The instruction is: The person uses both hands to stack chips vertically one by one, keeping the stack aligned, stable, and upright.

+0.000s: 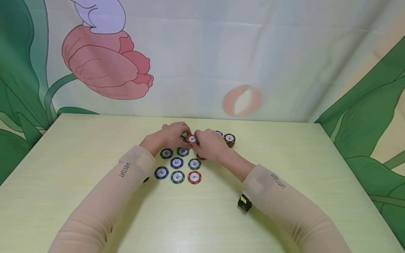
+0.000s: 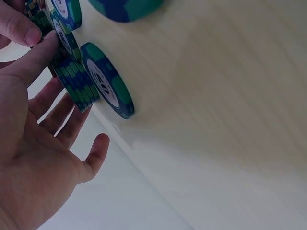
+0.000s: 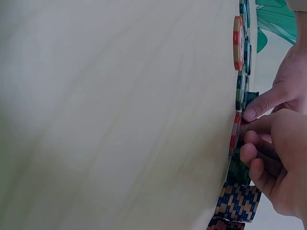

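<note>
At the far middle of the table, in the head view, my left hand (image 1: 172,136) and right hand (image 1: 211,144) meet around a red poker chip (image 1: 192,139) marked 5. The left thumb and forefinger lie on opposite sides of it. At its right edge, the curled fingers of the right hand pinch it. In the left wrist view, left fingers reach behind a short stack of green poker chips (image 2: 76,84), with a green chip (image 2: 106,80) beside it. Another red poker chip (image 3: 235,134) lies right under the right fingertips in the right wrist view.
Nearer me, rows of flat chips lie on the table: blue ones (image 1: 161,172), green ones (image 1: 178,177) and a red one (image 1: 194,177). A dark chip stack (image 1: 229,139) stands right of the right hand. A printed curtain (image 1: 190,70) hangs behind the table.
</note>
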Action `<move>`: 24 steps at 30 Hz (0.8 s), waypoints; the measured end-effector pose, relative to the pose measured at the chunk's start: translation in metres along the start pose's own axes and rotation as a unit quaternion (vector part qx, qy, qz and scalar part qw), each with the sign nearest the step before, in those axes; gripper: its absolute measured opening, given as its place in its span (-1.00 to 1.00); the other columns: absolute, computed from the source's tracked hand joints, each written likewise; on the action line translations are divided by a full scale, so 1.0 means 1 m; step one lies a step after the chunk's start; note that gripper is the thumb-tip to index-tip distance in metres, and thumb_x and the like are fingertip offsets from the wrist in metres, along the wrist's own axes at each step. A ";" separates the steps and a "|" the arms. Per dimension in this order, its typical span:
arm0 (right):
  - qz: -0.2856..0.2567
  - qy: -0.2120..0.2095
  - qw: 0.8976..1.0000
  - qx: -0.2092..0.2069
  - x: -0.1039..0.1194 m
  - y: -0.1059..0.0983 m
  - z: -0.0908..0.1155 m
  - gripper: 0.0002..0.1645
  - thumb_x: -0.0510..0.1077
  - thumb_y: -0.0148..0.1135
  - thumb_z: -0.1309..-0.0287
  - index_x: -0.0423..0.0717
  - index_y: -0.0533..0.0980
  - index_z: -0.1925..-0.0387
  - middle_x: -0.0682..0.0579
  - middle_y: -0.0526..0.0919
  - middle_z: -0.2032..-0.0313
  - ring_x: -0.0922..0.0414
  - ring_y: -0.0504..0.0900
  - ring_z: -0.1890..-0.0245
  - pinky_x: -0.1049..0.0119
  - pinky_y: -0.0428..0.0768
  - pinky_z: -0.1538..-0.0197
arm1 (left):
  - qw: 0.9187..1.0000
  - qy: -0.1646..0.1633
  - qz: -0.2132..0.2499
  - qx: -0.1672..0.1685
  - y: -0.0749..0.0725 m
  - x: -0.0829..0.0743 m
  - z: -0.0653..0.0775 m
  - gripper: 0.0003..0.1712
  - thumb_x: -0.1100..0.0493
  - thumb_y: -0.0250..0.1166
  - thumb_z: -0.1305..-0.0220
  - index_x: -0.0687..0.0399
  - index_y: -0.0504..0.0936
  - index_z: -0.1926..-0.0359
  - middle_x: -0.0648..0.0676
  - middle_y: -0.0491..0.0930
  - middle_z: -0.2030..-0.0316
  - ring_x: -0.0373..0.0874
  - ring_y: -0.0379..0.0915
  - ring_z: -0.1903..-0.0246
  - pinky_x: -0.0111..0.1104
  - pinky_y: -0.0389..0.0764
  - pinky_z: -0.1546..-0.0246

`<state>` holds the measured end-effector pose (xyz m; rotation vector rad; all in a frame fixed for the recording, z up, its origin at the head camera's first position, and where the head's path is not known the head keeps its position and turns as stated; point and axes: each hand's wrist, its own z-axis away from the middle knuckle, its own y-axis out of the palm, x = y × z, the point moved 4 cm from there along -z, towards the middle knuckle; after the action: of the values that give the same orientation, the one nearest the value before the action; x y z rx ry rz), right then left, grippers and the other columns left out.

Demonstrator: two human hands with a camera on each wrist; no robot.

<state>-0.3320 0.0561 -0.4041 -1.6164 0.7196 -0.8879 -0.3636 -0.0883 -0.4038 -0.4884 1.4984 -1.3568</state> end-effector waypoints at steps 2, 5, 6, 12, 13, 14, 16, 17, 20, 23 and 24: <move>0.001 -0.001 1.000 -0.001 0.000 0.001 -0.001 -0.75 0.01 0.24 -0.43 -0.09 0.55 0.26 0.04 0.58 0.49 0.10 0.57 0.53 0.23 0.50 0.46 | 1.000 0.001 -0.002 0.000 0.000 0.000 0.000 -0.49 -0.01 0.48 -0.29 0.16 0.63 -0.14 0.13 0.55 -0.16 0.04 0.44 -0.08 0.20 0.23 -0.20; -0.001 -0.002 1.000 -0.001 0.000 0.001 -0.001 -0.76 0.00 0.25 -0.44 -0.09 0.55 0.27 0.05 0.56 0.51 0.10 0.55 0.53 0.26 0.47 0.48 | 1.000 0.002 -0.002 -0.001 0.000 -0.001 -0.001 -0.49 -0.01 0.48 -0.28 0.16 0.63 -0.14 0.13 0.56 -0.15 0.04 0.44 -0.07 0.20 0.23 -0.19; -0.001 -0.001 1.000 0.001 0.000 0.001 -0.001 -0.76 0.00 0.25 -0.44 -0.09 0.55 0.27 0.05 0.56 0.51 0.10 0.55 0.53 0.26 0.47 0.48 | 1.000 0.001 -0.001 -0.002 0.000 -0.001 -0.001 -0.49 -0.01 0.49 -0.28 0.16 0.63 -0.14 0.13 0.56 -0.15 0.04 0.44 -0.07 0.20 0.22 -0.19; 0.005 -0.001 1.000 0.003 0.000 0.000 0.001 -0.75 0.02 0.26 -0.44 -0.09 0.57 0.16 0.05 0.59 0.49 0.11 0.55 0.53 0.26 0.46 0.46 | 1.000 -0.003 0.003 0.000 0.000 -0.001 0.000 -0.48 -0.01 0.49 -0.28 0.17 0.63 -0.15 0.13 0.55 -0.16 0.05 0.44 -0.08 0.22 0.20 -0.23; 0.006 -0.003 1.000 0.004 0.000 0.000 0.002 -0.74 0.03 0.26 -0.43 -0.09 0.57 0.12 0.06 0.59 0.49 0.12 0.55 0.54 0.26 0.46 0.47 | 1.000 -0.004 0.003 0.000 0.000 -0.001 0.000 -0.47 -0.01 0.49 -0.28 0.17 0.63 -0.15 0.14 0.55 -0.16 0.05 0.43 -0.09 0.23 0.19 -0.23; 0.006 -0.004 1.000 0.006 0.001 -0.001 0.003 -0.72 0.03 0.26 -0.43 -0.10 0.57 0.09 0.06 0.59 0.48 0.12 0.55 0.55 0.27 0.46 0.47 | 1.000 -0.005 0.003 0.001 0.000 -0.001 0.000 -0.47 -0.01 0.49 -0.28 0.17 0.62 -0.16 0.14 0.55 -0.17 0.05 0.43 -0.09 0.23 0.19 -0.23; 0.000 -0.006 1.000 0.010 0.001 -0.003 0.006 -0.70 0.04 0.27 -0.43 -0.11 0.57 0.05 0.07 0.59 0.49 0.14 0.54 0.58 0.28 0.44 0.49 | 1.000 -0.006 0.002 0.002 0.000 -0.001 0.000 -0.46 -0.02 0.49 -0.28 0.17 0.62 -0.16 0.14 0.55 -0.17 0.05 0.43 -0.10 0.23 0.19 -0.24; -0.003 -0.006 1.000 0.013 0.001 -0.004 0.008 -0.69 0.04 0.28 -0.42 -0.11 0.57 0.04 0.08 0.59 0.50 0.15 0.54 0.59 0.29 0.43 0.50 | 1.000 -0.007 0.002 0.002 0.000 -0.001 0.000 -0.46 -0.02 0.49 -0.28 0.16 0.62 -0.16 0.14 0.55 -0.17 0.05 0.44 -0.10 0.23 0.19 -0.23; -0.012 -0.010 1.000 0.021 0.001 -0.007 0.014 -0.68 0.06 0.32 -0.38 -0.10 0.56 0.08 0.11 0.57 0.51 0.16 0.52 0.59 0.32 0.41 0.49 | 1.000 -0.008 0.004 0.003 0.000 -0.001 0.000 -0.47 -0.02 0.49 -0.28 0.16 0.62 -0.15 0.13 0.55 -0.14 0.04 0.44 -0.08 0.21 0.19 -0.23; -0.011 -0.022 0.999 0.027 0.001 -0.009 0.021 -0.73 0.04 0.36 -0.33 -0.06 0.57 0.17 0.14 0.57 0.53 0.16 0.51 0.57 0.31 0.42 0.48 | 1.000 -0.012 0.005 0.003 0.000 0.000 0.000 -0.49 -0.02 0.49 -0.27 0.15 0.63 -0.13 0.12 0.56 -0.11 0.04 0.45 -0.07 0.20 0.19 -0.23; -0.009 -0.027 0.999 0.030 0.001 -0.010 0.023 -0.76 0.03 0.36 -0.32 -0.04 0.57 0.20 0.14 0.57 0.53 0.15 0.51 0.56 0.30 0.43 0.47 | 1.000 -0.014 0.006 0.003 0.000 0.000 0.000 -0.49 -0.02 0.50 -0.27 0.15 0.63 -0.12 0.12 0.56 -0.11 0.04 0.45 -0.06 0.20 0.18 -0.24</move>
<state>-0.3123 0.0693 -0.3968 -1.5897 0.6372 -0.8679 -0.3632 -0.0884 -0.4035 -0.4904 1.4721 -1.3400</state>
